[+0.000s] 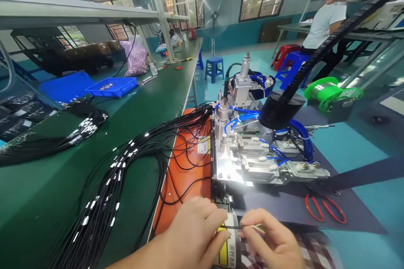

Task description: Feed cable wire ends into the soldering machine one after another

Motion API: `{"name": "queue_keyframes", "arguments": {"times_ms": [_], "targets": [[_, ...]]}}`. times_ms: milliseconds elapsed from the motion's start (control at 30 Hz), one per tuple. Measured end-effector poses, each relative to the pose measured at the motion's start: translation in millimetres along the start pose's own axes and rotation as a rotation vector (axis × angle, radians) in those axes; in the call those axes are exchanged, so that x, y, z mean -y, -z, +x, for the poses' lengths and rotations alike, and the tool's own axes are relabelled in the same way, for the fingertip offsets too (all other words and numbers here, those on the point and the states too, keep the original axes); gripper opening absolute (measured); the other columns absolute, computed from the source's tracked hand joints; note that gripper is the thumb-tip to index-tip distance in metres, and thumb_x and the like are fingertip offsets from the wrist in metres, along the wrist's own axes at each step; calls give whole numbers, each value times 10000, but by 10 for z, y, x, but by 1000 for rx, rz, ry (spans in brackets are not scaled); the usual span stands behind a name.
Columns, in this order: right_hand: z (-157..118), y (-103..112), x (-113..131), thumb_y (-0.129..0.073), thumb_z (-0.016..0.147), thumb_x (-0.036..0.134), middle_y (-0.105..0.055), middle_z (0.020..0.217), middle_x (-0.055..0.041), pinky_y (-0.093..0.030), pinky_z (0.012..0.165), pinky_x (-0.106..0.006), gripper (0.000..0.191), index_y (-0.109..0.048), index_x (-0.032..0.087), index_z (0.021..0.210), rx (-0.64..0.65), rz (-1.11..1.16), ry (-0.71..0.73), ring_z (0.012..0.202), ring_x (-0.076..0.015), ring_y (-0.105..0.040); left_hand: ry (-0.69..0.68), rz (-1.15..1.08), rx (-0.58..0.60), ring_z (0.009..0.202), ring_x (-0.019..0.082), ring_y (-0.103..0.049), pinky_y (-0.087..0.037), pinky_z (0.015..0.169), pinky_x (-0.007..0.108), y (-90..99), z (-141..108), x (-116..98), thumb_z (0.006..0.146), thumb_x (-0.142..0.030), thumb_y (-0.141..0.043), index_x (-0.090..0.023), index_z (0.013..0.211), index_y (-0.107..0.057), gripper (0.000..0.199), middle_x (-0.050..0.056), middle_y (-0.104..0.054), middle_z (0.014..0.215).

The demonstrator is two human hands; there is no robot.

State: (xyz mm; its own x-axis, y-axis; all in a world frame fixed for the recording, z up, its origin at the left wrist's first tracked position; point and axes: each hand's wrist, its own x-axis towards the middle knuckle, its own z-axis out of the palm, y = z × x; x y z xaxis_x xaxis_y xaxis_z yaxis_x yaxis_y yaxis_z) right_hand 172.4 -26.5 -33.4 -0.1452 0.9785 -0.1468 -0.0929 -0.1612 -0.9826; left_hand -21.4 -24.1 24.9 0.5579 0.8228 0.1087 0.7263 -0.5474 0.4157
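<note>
A short stretch of black cable runs between my two hands at the bottom centre. My left hand is closed on it, fingers pinched together. At the cable's end, thin coloured wires show among the curled fingers of my right hand, which pinches there. Below the hands is a rounded housing with a yellow-and-white label. Just ahead stands a metal machine with blue air tubes. A large bundle of black cables with white tags lies to the left, reaching over an orange plate.
Red-handled scissors lie right of the machine. A green wire spool and a black flexible arm rise behind. On the green bench are another cable bundle and a blue tray. A seated person works farther back.
</note>
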Motion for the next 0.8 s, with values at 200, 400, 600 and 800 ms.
{"name": "queue_keyframes", "arguments": {"times_ms": [200, 400, 600, 800], "targets": [[71, -107, 59, -681, 736, 369, -526, 571, 23, -368, 431, -217, 194, -616, 185, 740, -7, 82, -93, 445, -96, -442, 194, -223, 118, 747, 176, -512, -385, 686, 298, -53, 116, -117, 924, -248, -360, -194, 853, -523, 186, 27, -577, 791], [163, 32, 88, -668, 757, 379, -583, 679, 2, -386, 488, -219, 208, -635, 180, 809, -20, 191, -67, 505, -92, -454, 305, -624, 162, 691, 135, -507, -359, 623, 249, -103, 344, -149, 937, -260, -354, -235, 1046, -471, 162, -18, -582, 791], [200, 129, 79, -613, 817, 361, -568, 676, 14, -356, 515, -213, 191, -618, 172, 797, -13, 286, -85, 522, -83, -428, 406, -873, 142, 606, 108, -422, -310, 532, 218, -202, 382, -93, 927, -353, -393, -219, 1147, -465, 267, -37, -513, 701], [216, 46, 80, -649, 778, 361, -561, 653, 26, -352, 483, -207, 192, -603, 175, 770, 27, 323, -104, 491, -78, -420, 451, -995, 101, 602, 108, -440, -325, 528, 211, -261, 357, -89, 913, -356, -426, -205, 1161, -473, 295, -36, -500, 666]]}}
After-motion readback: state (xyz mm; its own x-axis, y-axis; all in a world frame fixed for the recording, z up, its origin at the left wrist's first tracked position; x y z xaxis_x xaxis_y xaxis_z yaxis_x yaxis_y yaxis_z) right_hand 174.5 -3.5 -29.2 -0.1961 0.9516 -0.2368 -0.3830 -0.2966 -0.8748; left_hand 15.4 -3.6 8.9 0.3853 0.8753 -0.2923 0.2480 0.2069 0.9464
